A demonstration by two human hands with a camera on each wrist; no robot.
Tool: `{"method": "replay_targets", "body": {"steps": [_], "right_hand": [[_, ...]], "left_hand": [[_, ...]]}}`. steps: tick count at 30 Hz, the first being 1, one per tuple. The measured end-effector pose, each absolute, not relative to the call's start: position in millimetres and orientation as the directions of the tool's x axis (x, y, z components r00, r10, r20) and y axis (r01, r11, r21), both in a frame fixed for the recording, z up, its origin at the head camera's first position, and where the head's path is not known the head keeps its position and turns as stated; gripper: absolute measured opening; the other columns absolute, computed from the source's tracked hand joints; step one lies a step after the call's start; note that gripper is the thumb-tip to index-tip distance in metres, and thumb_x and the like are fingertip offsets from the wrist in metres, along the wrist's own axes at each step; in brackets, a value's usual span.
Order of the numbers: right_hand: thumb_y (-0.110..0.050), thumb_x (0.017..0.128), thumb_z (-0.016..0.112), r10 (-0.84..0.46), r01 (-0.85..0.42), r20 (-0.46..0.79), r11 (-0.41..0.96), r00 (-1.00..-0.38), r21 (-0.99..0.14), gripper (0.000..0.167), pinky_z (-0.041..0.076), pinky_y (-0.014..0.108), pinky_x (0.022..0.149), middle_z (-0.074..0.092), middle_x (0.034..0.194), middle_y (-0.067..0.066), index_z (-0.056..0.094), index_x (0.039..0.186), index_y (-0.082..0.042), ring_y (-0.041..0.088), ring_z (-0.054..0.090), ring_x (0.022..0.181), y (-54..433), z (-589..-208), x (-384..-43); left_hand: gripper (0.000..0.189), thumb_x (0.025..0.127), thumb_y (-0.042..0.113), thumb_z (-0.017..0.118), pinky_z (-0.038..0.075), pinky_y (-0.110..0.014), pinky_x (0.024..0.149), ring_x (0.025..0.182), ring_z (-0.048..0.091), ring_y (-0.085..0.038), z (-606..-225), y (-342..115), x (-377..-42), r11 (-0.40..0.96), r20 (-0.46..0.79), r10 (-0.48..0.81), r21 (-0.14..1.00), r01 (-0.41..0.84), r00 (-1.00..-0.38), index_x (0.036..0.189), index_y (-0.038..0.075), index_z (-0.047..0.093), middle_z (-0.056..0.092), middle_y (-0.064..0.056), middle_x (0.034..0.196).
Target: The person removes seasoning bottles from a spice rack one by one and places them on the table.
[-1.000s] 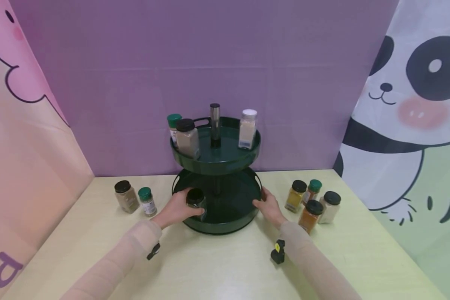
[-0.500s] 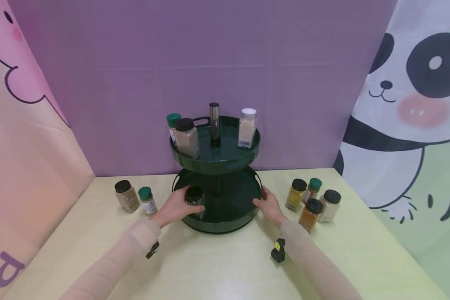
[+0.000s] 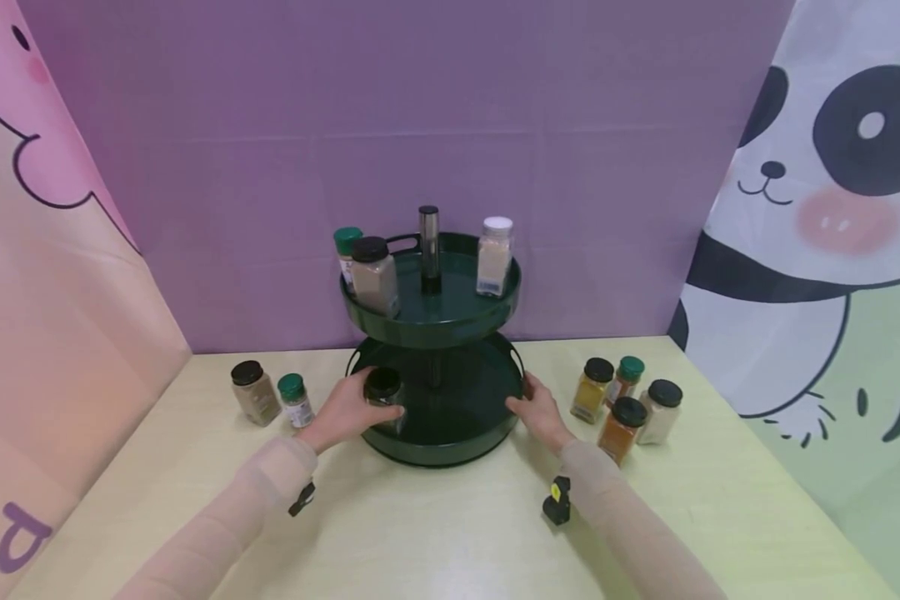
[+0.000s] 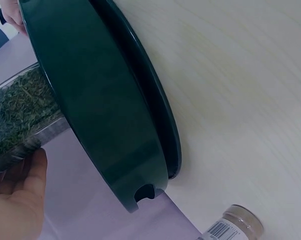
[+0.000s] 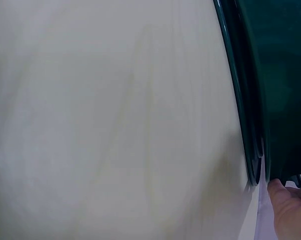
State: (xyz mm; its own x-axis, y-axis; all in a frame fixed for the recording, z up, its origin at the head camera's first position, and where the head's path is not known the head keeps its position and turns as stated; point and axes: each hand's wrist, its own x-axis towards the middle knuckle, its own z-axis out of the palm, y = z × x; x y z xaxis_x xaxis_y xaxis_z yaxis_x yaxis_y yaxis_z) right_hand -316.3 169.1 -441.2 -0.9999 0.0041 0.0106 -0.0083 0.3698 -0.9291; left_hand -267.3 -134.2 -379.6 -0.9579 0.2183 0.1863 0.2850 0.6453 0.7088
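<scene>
My left hand [image 3: 342, 411] grips a clear spice jar [image 3: 385, 390] with a black lid, at the left side of the lower tier of a dark green two-tier rack [image 3: 437, 456]. Dried green herbs fill that jar [image 4: 23, 112] in the left wrist view, where its base end is hidden behind the tray wall. My right hand [image 3: 542, 412] holds the lower tray's rim at the right handle. The thumb lies over the rim; the other fingers are mostly hidden. On the upper tier stand a green-lidded jar [image 3: 347, 248], a black-lidded jar [image 3: 375, 279] and a white-lidded jar [image 3: 494, 258].
On the table [image 3: 435, 533], a black-lidded jar [image 3: 255, 396] and a green-lidded jar [image 3: 296, 404] stand left of the rack. Several jars, including an orange one [image 3: 618, 433] and a yellow one [image 3: 591, 393], cluster at the right. A purple backdrop [image 3: 270, 208] rises behind.
My left hand has shifted the herb jar slightly left and back on the lower tier. The right hand has stayed on the rim.
</scene>
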Motion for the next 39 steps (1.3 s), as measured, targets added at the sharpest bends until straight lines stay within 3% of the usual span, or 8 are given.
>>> {"method": "replay_targets", "body": {"steps": [7, 14, 19, 39], "right_hand": [[-0.005, 0.087, 0.054, 0.012, 0.010, -0.006, 0.386, -1.000, -0.923, 0.067, 0.026, 0.044, 0.111, 0.025, 0.146, 0.026, 0.018, 0.143, 0.006, 0.038, 0.026, 0.135, 168.9, -440.6, -316.1], [-0.005, 0.088, 0.053, -0.004, -0.005, 0.004, 0.371, -1.000, -0.929, 0.066, 0.026, 0.044, 0.111, 0.025, 0.146, 0.026, 0.018, 0.142, 0.007, 0.037, 0.025, 0.135, 170.0, -437.7, -315.6], [-0.005, 0.088, 0.053, 0.002, 0.011, -0.011, 0.370, -1.000, -0.929, 0.066, 0.026, 0.043, 0.112, 0.024, 0.147, 0.025, 0.018, 0.143, 0.006, 0.036, 0.025, 0.136, 169.2, -437.5, -316.3], [-0.007, 0.088, 0.053, 0.000, 0.014, -0.015, 0.380, -1.000, -0.925, 0.067, 0.024, 0.043, 0.112, 0.023, 0.147, 0.025, 0.017, 0.143, 0.006, 0.036, 0.024, 0.136, 169.0, -437.7, -315.0]], "left_hand": [[0.056, 0.074, 0.029, 0.075, 0.050, -0.045, 0.086, 0.104, 0.058, -0.029, -377.6, -138.7, -266.8, 0.635, 0.242, 0.186, 0.710, 0.304, -0.952, 0.118, 0.003, 0.052, 0.062, -0.014, 0.112], [0.062, 0.075, 0.030, 0.073, 0.048, -0.046, 0.089, 0.109, 0.056, -0.030, -370.8, -144.3, -266.5, 0.644, 0.246, 0.168, 0.706, 0.295, -0.955, 0.125, 0.003, 0.049, 0.060, -0.015, 0.119], [0.056, 0.075, 0.029, 0.074, 0.050, -0.044, 0.086, 0.105, 0.058, -0.027, -369.8, -148.0, -265.7, 0.644, 0.254, 0.163, 0.705, 0.297, -0.953, 0.121, 0.005, 0.052, 0.062, -0.013, 0.115], [0.069, 0.075, 0.036, 0.072, 0.045, -0.048, 0.094, 0.116, 0.051, -0.032, -366.4, -165.5, -255.8, 0.675, 0.173, 0.119, 0.708, 0.207, -0.978, 0.130, 0.004, 0.045, 0.055, -0.017, 0.126]]}}
